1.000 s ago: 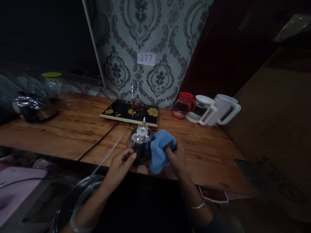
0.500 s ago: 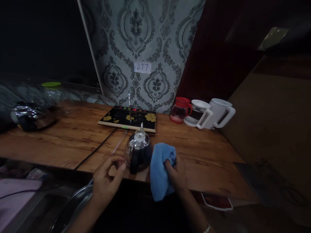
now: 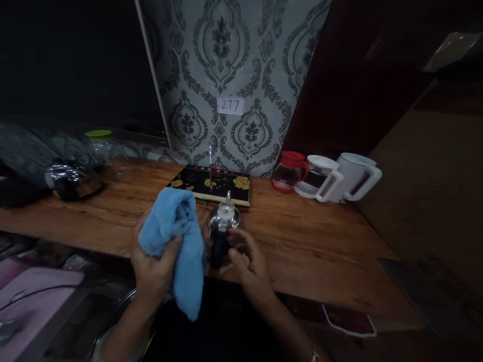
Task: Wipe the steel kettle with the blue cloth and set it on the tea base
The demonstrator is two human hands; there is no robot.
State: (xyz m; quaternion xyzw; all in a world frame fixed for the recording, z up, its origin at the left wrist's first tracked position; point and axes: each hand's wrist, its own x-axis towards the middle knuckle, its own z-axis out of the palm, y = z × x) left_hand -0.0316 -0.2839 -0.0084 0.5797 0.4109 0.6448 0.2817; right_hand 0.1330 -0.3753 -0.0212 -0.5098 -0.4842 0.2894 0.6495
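A light blue cloth is bunched in my left hand, its loose end hanging over the table's front edge. Just right of it stands a glass teapot with a shiny lid and a black handle pointing towards me. My right hand is beside that handle, fingers bent and apart, holding nothing. Whether its fingertips touch the handle I cannot tell. The cloth and my hands hide parts of the pot's body.
Behind the teapot lies a black flowered electric tea stove with a thin upright spout. A red-lidded jug, a white-lidded jug and a white pitcher stand right. Left are a shiny kettle and a green-lidded jar.
The blue cloth has passed from my right hand to my left. My right hand, now without it, has moved left to the teapot's handle. The view has shifted slightly.
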